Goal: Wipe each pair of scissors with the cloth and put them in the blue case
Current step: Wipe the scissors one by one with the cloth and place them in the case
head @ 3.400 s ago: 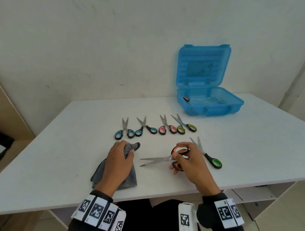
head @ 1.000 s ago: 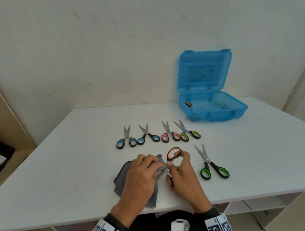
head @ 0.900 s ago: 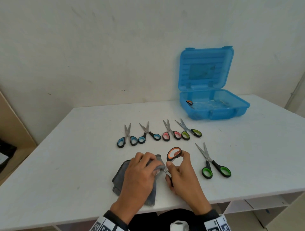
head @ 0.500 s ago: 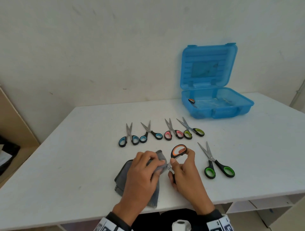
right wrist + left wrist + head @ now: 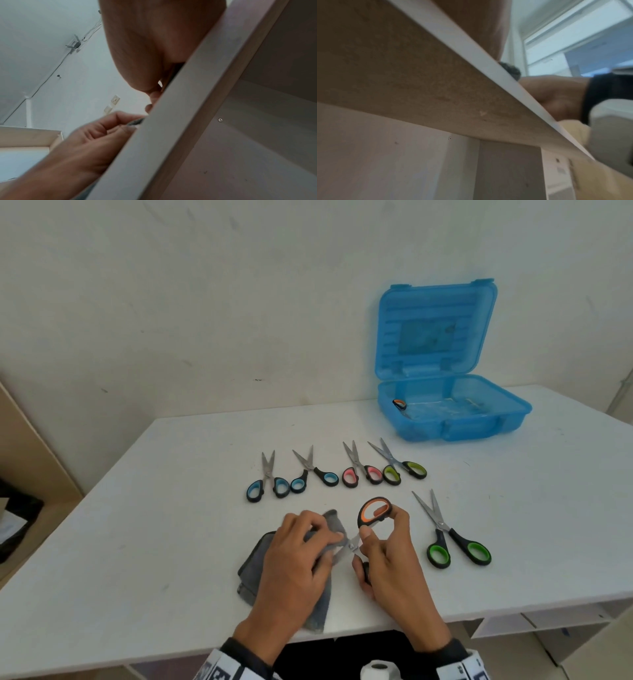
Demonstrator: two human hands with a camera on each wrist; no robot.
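orange scissors [image 5: 374,511] blades: under cloth [image 5: 253,570] | case [image 5: 479,426] contents: unclear

Table underside [image 5: 419,81] w/ white edge fills view; right hand [image 5: 556,97] & bit of cloth [image 5: 511,70] beyond it.

Grey cloth [image 5: 322,546] under the left fingers: soft, matt. Orange-handled scissors [image 5: 371,513] between the right fingers: bright metal blades, matt plastic grips. Blue case [image 5: 455,419]: translucent glossy plastic.

Case [image 5: 455,426] at the table's [image 5: 137,542] far right — scissors row [image 5: 337,474] before it.
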